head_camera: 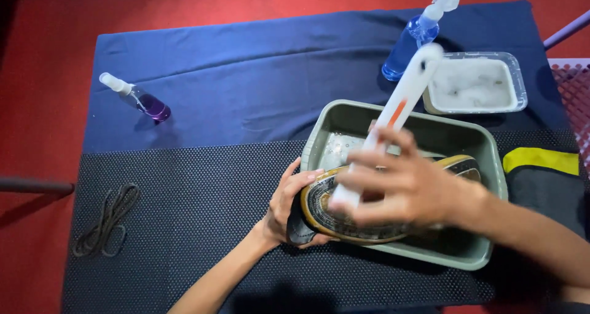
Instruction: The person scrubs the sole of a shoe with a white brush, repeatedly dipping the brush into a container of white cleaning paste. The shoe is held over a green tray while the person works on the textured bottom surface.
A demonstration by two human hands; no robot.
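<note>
Two hands working over grey-green plastic tub (473,255): left hand (289,206) gripping toe of dark tan-soled shoe (344,225), sole up, long axis left-right; right hand (405,185) closing around white orange-striped brush handle (393,114), angling up-right.

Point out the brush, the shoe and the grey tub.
brush (402,99), head view, on the white handle near its orange stripe.
shoe (319,210), head view, on the upturned sole's edge.
grey tub (319,132), head view, on the left rim.

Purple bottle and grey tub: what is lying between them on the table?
Nothing; the head view shows only bare blue cloth between the purple bottle and the grey tub.
</note>
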